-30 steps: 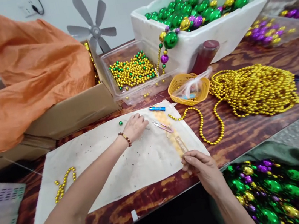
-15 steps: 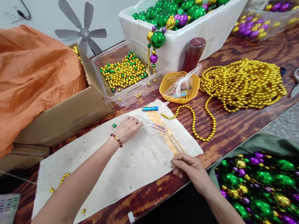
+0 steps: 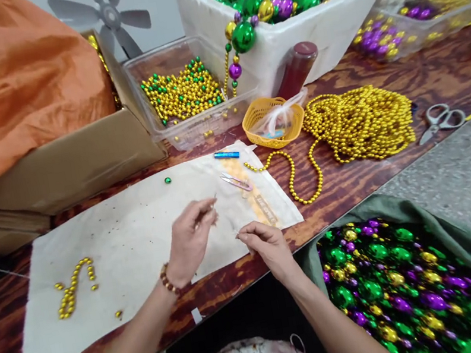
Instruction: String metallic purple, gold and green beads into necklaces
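My left hand (image 3: 190,241), with a beaded bracelet at the wrist, is closed in a pinch above the white cloth (image 3: 130,248). A thin tip shows at its fingers, too small to name. Close by on the right, my right hand (image 3: 270,249) pinches too, and what it holds is too fine to make out. Beyond the hands lie pink-handled thread snips (image 3: 236,182), a blue stick-shaped item (image 3: 226,155) and one green bead (image 3: 167,180). A short gold bead strand (image 3: 70,291) rests at the cloth's left. Past its right edge runs a loose gold bead string (image 3: 293,176).
At the back stand a cardboard box (image 3: 75,167), a clear bin of small beads (image 3: 191,129), a foam box (image 3: 320,36) and a yellow basket (image 3: 277,139). A gold bead heap (image 3: 366,124) and scissors (image 3: 439,119) lie right. A green sack (image 3: 403,205) of beads sits below.
My left hand has drawn back from beside the snips towards me, nearer my right hand. My right hand has come slightly left. The view has shifted, so the gold strand at left is uncovered.
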Tool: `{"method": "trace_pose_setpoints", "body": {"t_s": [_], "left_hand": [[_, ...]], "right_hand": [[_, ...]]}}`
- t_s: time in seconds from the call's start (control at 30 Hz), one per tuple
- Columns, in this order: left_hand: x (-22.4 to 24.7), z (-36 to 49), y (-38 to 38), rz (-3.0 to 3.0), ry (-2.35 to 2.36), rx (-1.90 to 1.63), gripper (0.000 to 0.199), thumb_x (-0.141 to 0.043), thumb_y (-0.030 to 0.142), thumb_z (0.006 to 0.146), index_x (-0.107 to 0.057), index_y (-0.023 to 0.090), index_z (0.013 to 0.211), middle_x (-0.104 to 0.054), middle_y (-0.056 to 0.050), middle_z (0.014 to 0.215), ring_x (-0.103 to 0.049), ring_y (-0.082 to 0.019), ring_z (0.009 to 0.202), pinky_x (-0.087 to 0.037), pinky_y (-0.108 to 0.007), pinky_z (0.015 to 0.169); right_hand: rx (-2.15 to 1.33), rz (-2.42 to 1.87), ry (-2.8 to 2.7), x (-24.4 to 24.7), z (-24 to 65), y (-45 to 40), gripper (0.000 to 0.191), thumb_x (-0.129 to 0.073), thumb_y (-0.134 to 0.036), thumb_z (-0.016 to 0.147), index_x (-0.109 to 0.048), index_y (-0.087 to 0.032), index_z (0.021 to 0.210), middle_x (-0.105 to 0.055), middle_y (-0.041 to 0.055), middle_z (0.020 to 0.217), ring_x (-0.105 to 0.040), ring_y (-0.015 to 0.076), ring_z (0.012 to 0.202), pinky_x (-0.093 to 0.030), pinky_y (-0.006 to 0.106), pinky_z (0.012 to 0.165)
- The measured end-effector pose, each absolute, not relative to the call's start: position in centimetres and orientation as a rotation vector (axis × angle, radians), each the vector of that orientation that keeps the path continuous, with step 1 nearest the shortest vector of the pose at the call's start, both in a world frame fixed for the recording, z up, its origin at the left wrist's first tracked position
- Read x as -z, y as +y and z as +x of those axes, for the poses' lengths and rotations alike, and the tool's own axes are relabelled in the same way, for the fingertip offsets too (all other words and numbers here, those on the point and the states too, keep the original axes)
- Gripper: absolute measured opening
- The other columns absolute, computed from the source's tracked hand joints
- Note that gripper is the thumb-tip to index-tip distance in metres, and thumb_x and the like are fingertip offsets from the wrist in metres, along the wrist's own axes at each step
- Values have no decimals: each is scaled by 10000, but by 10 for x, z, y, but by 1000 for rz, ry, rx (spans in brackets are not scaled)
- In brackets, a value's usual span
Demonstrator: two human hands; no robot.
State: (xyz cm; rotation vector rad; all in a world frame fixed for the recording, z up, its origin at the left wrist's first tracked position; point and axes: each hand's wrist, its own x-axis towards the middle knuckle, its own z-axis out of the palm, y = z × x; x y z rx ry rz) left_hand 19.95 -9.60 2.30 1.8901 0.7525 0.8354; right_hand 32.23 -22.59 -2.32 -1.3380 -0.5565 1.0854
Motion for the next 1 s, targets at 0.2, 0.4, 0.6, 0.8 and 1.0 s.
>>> {"method": "trace_pose_setpoints", "body": {"t_s": [0.2,0.4,0.6,0.8,1.0], "left_hand": [[2,158,-146,1239,913,-586,305,-693,350,859,-731,176,1107,-619,3,706,-588,-108,587,-522,-226,546],[0,147,-159,1094,884,-562,308,-706,380,864,-719,186,1103,-616,3,703,-571,-100,547,-506,-217,508],[0,142,-162,1087,824,-553,281,-659,347,914,-689,193,1147,-616,12,673,-572,-102,562,-500,-206,521],[1,140,-163,1130,805,-565,268,-630,323,940,-678,181,1163,-608,20,663,-568,-90,556,-494,-197,532],[2,142,-163,1172,792,-595,253,-626,310,941,-692,188,1153,-604,19,697,-570,-82,556,-504,-190,524]], "right_hand": [[-937,-1365,-768,16,307,-224,190,-648,-343,854,-678,-196,736,-561,-8,683,-496,128,651,-414,256,649],[-782,-1339,-931,2,296,-222,87,-636,-229,897,-701,-223,840,-675,46,1025,-631,183,997,-475,309,911],[-784,-1350,-952,-4,288,-220,108,-614,-187,907,-683,-209,827,-695,46,1023,-654,169,977,-495,289,900],[-805,-1346,-976,-4,288,-221,116,-614,-175,912,-675,-202,817,-693,37,1001,-660,155,931,-509,268,855],[-812,-1356,-975,-4,288,-222,132,-611,-157,915,-669,-203,806,-685,22,985,-653,141,892,-518,258,822]]}}
